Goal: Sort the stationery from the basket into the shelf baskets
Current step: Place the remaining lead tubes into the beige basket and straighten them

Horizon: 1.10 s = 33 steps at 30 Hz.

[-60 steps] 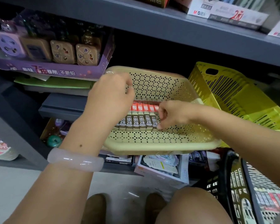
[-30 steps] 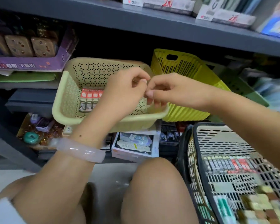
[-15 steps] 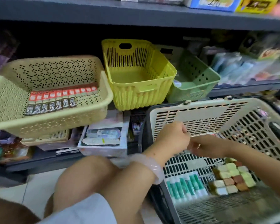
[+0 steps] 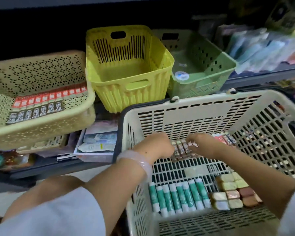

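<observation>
A cream shopping basket [image 4: 203,108] sits at the lower right. It holds a row of 2B lead packs [image 4: 182,150], green glue sticks [image 4: 177,196] and a cluster of small eraser blocks [image 4: 232,193]. My left hand [image 4: 155,145] is curled against the left end of the lead row. My right hand [image 4: 203,145] curls its fingers over the row's right part, hiding some packs. On the shelf stand a beige perforated basket [image 4: 41,133] with a row of the same 2B packs [image 4: 41,104], a yellow basket [image 4: 129,86] with nothing visible inside, and a green basket [image 4: 211,68].
A small round item [image 4: 181,76] lies in the green basket. Boxed goods [image 4: 99,142] fill the lower shelf under the beige basket. Blurred packets [image 4: 262,46] crowd the shelf to the right. My knee and white sleeve take up the lower left.
Both hands left the beige shelf basket and came down to the right into the shopping basket. Since half a second ago they have closed onto the row of 2B packs.
</observation>
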Tool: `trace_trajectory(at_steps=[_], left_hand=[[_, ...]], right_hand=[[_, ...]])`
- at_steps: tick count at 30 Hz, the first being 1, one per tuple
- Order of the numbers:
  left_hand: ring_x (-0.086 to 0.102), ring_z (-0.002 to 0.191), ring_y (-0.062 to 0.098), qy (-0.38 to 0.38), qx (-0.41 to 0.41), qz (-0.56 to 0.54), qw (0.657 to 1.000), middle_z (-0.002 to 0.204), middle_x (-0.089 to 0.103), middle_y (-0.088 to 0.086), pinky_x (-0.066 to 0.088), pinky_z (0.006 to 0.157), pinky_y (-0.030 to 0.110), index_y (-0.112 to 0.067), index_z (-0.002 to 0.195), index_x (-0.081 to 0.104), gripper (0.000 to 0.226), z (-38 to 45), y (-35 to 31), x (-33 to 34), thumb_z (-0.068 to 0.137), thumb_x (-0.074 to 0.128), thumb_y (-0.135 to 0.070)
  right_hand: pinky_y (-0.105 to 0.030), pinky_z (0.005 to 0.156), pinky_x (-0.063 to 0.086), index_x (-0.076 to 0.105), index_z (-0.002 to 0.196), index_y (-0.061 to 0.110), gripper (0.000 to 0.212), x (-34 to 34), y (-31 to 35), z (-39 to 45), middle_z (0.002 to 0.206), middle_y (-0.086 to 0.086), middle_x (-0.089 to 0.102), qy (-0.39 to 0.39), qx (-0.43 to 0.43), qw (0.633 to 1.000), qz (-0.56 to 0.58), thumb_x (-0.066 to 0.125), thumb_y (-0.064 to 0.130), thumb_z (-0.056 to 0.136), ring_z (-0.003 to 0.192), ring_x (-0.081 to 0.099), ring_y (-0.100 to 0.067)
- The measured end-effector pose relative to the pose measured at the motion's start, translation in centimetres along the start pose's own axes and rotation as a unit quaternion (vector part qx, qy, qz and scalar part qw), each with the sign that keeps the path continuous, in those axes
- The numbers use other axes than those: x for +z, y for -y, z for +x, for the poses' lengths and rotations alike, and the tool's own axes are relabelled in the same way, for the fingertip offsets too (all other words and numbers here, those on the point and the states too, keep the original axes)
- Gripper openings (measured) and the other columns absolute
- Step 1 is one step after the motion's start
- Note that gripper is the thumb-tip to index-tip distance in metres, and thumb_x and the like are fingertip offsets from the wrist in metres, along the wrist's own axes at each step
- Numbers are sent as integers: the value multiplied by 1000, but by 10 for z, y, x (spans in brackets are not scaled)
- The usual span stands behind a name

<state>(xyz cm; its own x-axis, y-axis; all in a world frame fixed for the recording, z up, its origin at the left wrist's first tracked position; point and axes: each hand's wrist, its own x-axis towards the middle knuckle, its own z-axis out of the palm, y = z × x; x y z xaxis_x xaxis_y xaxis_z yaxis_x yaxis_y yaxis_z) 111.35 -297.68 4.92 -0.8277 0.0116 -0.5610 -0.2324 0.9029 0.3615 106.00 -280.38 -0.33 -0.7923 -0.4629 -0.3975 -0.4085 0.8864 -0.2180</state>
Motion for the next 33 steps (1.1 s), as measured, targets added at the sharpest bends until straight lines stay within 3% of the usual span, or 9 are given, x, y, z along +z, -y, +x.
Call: trace_trajectory(at_steps=[3,5,7,9,11,15,22,27,33], left_hand=[[53,77,19,-21,-65,-220,973,100,55,4,42,62,27,-9,110,51,27,36,-25,27,88,56,-24],[59,82,19,-28,-152,-405,901,106,60,6,50,66,29,-7,110,48,26,53,-29,55,88,54,-19],[57,80,16,-22,-214,-490,845,104,62,7,48,59,24,-7,109,45,22,63,-25,79,92,49,-20],[56,77,15,-33,-242,-516,821,105,62,7,41,55,21,-7,113,51,26,72,-20,93,93,47,-23],[56,75,15,-47,-241,-517,820,102,63,7,43,57,23,-9,110,57,25,81,-19,100,91,49,-24],[60,98,24,-76,-240,-454,855,117,57,10,53,84,34,-8,112,60,30,90,-30,108,83,62,-14],[62,100,27,-72,-280,-525,800,112,64,12,54,85,35,-5,111,58,33,96,-33,114,81,66,-15],[64,97,25,-49,-272,-515,812,109,66,11,53,84,32,-4,109,61,27,99,-39,113,85,63,-18],[63,98,28,-103,-240,-530,807,110,64,12,53,81,36,-5,110,55,29,104,-53,117,87,61,-20]], right_hand=[[-34,98,40,49,128,15,38,7,-7,6,129,-8,51,-18,11,1000,-4,52,23,91,118,47,-24],[-36,104,36,44,133,17,44,17,-13,7,135,-7,46,-15,14,1000,-11,51,23,91,123,42,-24],[-36,109,31,39,137,20,47,24,-17,6,140,-6,39,10,13,1000,-21,50,23,92,128,37,-25],[-36,109,30,40,137,20,47,26,-20,10,140,-6,38,23,14,1000,-10,51,20,91,128,36,-26],[-36,105,36,45,133,18,45,24,-19,18,132,-8,45,5,33,999,27,51,13,89,122,43,-27],[-36,100,40,48,131,18,45,22,-18,27,125,-9,48,-11,69,997,29,48,6,87,117,45,-29],[-33,99,41,55,125,17,48,22,-22,29,128,-7,51,-28,76,995,53,47,-3,82,117,48,-27],[-30,95,41,57,123,15,47,19,-22,31,128,-10,52,-21,76,995,66,48,-6,82,116,50,-26],[-30,96,41,61,118,11,43,12,-29,32,121,-9,62,-28,86,990,106,44,-8,82,114,55,-25]])
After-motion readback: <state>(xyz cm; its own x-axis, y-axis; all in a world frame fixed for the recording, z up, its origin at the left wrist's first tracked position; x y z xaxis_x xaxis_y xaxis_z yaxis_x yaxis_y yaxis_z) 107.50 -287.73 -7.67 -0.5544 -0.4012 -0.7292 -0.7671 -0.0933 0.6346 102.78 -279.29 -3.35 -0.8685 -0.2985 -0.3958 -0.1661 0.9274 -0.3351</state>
